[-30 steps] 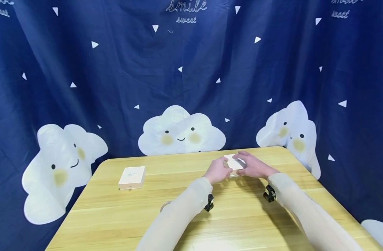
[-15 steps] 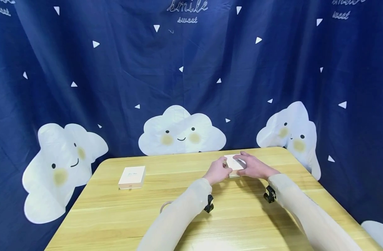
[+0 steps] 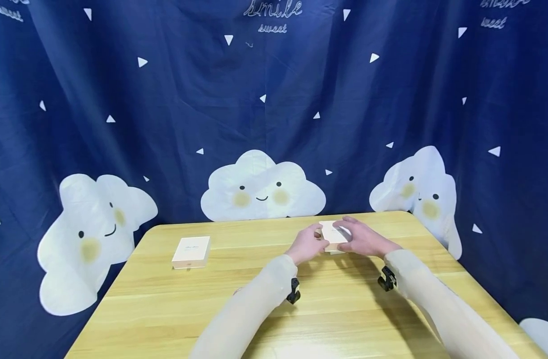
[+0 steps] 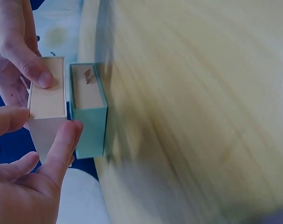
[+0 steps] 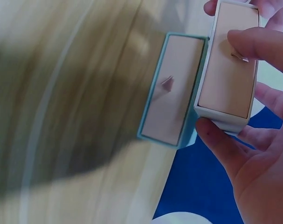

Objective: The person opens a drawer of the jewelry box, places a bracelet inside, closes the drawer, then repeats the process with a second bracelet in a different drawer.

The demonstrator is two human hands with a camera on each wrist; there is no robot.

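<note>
near the table's far edge (image 3: 256,224), a white box (image 3: 330,233) is just over a green box (image 5: 176,109); left hand (image 3: 305,245) and right hand (image 3: 363,239), stretched forward, grip its sides, fingers bent; wood (image 3: 153,309) runs leftward to another box (image 3: 193,250)

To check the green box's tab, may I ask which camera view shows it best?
The right wrist view: the tab on the green box appears largest there, with nothing in front. The left wrist view shows it too, but smaller. In the head view, I cannot make it out.
</note>
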